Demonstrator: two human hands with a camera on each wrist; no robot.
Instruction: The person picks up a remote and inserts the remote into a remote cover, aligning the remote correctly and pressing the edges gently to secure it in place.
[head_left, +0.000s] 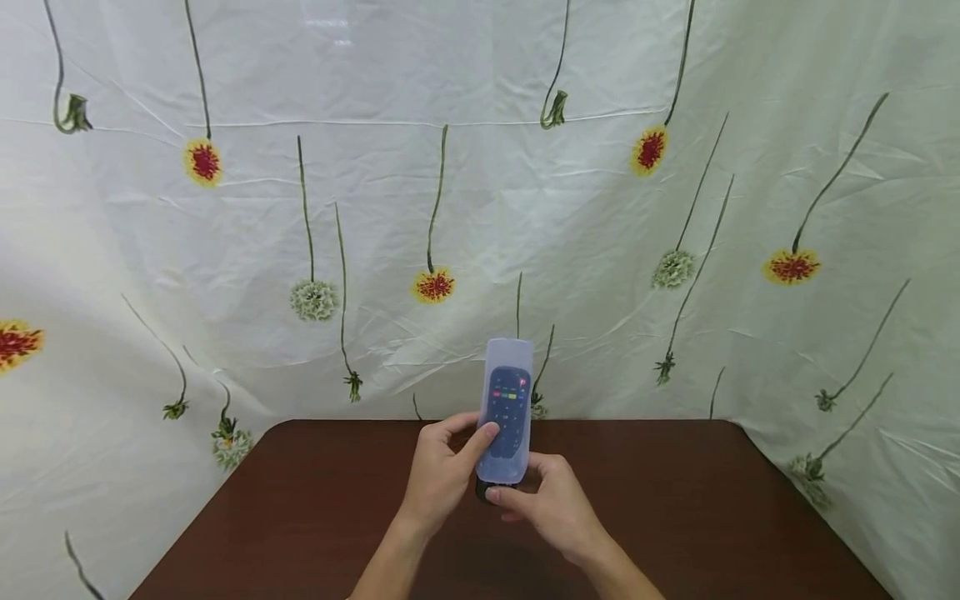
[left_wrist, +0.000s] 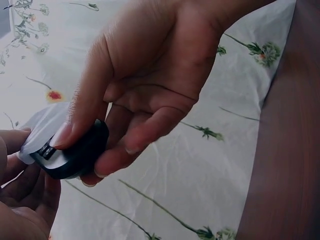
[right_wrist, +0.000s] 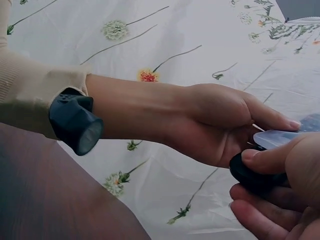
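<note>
A dark remote control (head_left: 507, 425) with small coloured buttons stands nearly upright inside a translucent cover (head_left: 508, 350). The cover reaches past its top, while a rounded black end (left_wrist: 90, 155) sticks out at the bottom. My left hand (head_left: 438, 467) grips the cover from the left, thumb across its front. At the lower end, my right hand (head_left: 551, 508) pinches the black part between thumb and fingers. The right wrist view shows the left hand (right_wrist: 215, 120) on the cover and the right thumb on the black end. Fingers hide the remote's back.
Beneath the hands lies a dark brown table (head_left: 300, 500). Behind it hangs a pale cloth (head_left: 480, 208) printed with flowers and stems. A black device (right_wrist: 77, 120) is strapped to the left wrist, beside a beige sleeve (right_wrist: 35, 100).
</note>
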